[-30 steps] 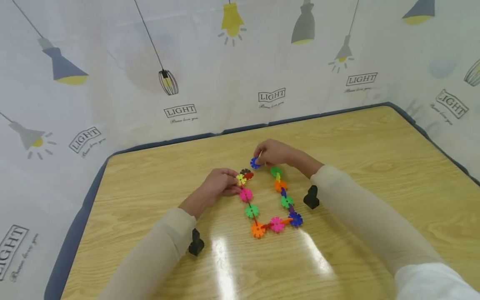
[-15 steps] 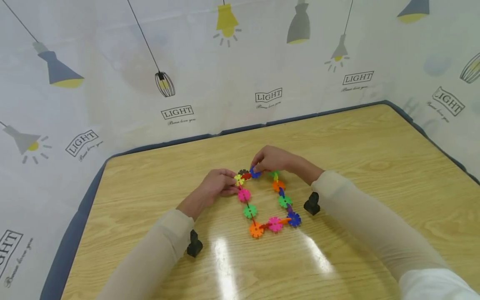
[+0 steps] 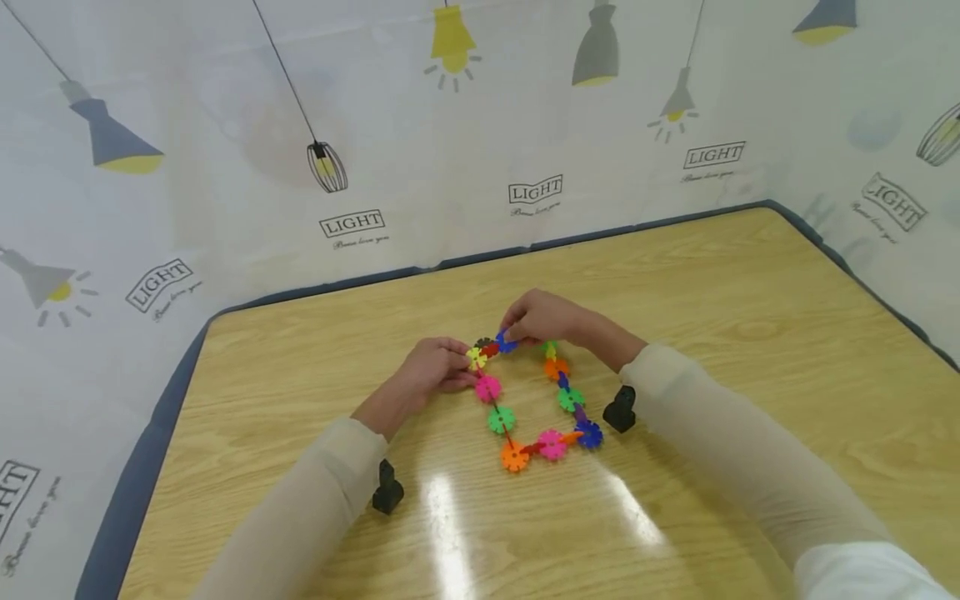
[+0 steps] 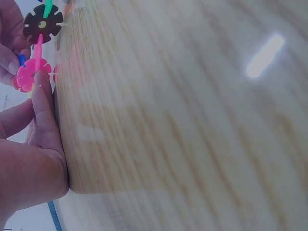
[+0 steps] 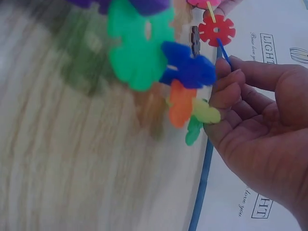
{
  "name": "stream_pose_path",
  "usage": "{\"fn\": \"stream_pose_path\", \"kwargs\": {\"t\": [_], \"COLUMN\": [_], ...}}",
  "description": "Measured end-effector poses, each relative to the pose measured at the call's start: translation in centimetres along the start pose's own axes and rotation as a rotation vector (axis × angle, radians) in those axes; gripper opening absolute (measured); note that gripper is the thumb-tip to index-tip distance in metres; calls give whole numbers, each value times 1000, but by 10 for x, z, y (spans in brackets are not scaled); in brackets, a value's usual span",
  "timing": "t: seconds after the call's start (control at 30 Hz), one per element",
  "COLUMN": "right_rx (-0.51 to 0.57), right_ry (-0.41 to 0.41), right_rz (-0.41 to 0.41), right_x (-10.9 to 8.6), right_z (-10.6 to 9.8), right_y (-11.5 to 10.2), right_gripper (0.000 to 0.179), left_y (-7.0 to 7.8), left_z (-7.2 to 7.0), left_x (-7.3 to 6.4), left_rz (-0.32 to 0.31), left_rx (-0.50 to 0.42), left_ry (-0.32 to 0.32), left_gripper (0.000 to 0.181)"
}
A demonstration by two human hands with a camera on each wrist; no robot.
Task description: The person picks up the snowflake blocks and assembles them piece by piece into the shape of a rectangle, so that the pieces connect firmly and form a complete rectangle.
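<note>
A ring of notched plastic snowflake discs in many colours lies on the wooden table. At its far left corner my left hand (image 3: 431,368) holds the yellow disc (image 3: 476,359) by its edge. My right hand (image 3: 546,318) pinches a blue disc (image 3: 506,342) between thumb and fingertips. That blue disc meets the red disc (image 5: 217,30) in the right wrist view, its edge at a notch. A dark disc (image 3: 483,342) sits just behind the red one. The left wrist view shows a pink disc (image 4: 33,74) at my left fingertips. Below my right hand is a yellow-green end piece (image 3: 551,350).
The ring's right side has an orange disc (image 3: 557,369) and a green disc (image 3: 571,399). Its near corners are an orange disc (image 3: 514,456) and a blue disc (image 3: 588,433). Black wrist mounts (image 3: 387,487) hang beside both sleeves. A printed curtain (image 3: 420,125) borders the table.
My right hand came down and slightly left, bringing the blue disc from apart to against the red disc. In the last half second both hands have barely moved.
</note>
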State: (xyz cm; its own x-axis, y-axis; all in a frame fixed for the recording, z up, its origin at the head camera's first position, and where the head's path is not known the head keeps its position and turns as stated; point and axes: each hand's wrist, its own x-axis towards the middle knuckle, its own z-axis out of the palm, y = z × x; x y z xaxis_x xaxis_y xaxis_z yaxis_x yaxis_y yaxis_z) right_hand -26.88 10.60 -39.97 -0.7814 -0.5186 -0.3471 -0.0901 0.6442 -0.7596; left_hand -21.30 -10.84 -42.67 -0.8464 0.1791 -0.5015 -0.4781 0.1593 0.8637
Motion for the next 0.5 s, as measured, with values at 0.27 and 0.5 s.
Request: {"fn": "stream_pose_path", "kwargs": {"t": [0.27, 0.5], "right_rx": [26, 4], "right_ry": [39, 49], "right_rz": [60, 79], "right_x": [0, 1], "right_z": [8, 10], "right_y": [-12, -15], "right_gripper": [17, 15], "left_y": [-1, -2], "left_z": [-2, 0], "left_x": [1, 2], "left_rz": [-10, -18], "left_rx": [-2, -18], "left_ry": [14, 30], "left_gripper": [29, 29]}}
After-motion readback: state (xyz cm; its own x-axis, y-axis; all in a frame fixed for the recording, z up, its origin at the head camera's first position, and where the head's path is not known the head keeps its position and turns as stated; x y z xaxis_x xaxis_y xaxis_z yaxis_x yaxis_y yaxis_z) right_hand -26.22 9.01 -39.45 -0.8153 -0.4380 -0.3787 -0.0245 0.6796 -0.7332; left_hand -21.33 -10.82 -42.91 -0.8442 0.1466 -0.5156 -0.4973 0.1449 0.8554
